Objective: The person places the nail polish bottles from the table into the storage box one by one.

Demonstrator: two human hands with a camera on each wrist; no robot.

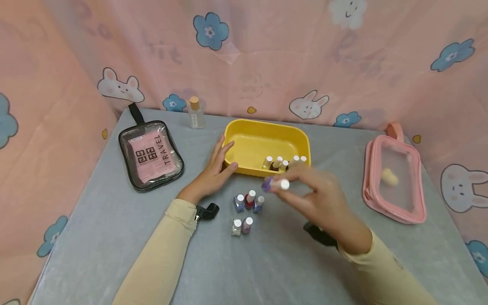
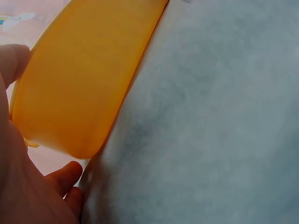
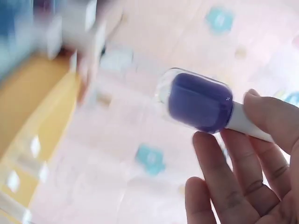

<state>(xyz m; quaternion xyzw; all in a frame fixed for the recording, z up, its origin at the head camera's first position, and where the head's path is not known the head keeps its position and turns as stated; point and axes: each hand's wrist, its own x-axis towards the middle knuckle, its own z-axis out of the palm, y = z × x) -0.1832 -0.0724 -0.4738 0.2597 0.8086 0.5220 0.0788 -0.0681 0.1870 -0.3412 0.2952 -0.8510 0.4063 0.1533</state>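
The tub (image 1: 248, 150) stood on the table (image 1: 95, 245). At its left end rested the left hand (image 1: 209, 176), fingers loosely extended and parted, with the thumb by the tub's near left corner; nothing was gripped there.

The right hand (image 1: 316, 199) was in front of the tub's near right part, its thumb and fingers pinching the purple bottle (image 3: 201, 102) by its white cap (image 3: 250, 123). That bottle was held out in front of the tub's near wall, apart from it and tilted, cap toward the palm. The head view blurred it somewhat.

Inside the tub, at least five white-capped bottles (image 1: 267, 163) stood along the near wall, toward the right end; the hand partly hid them. In front of the tub's left half were five more: nearest it, a blue bottle (image 1: 239, 205), a red bottle (image 1: 249, 202) and a second blue one (image 1: 258, 206); farther from it, a silvery bottle (image 1: 236, 229) and a mauve bottle (image 1: 246, 227).

Behind the tub's left end stood a wooden-capped flask (image 1: 197, 117). Well left of the tub lay a black-edged pouch (image 1: 152, 185), well right of it a pink pouch (image 1: 404, 199). A pink curtain (image 1: 259, 63) hung behind it.
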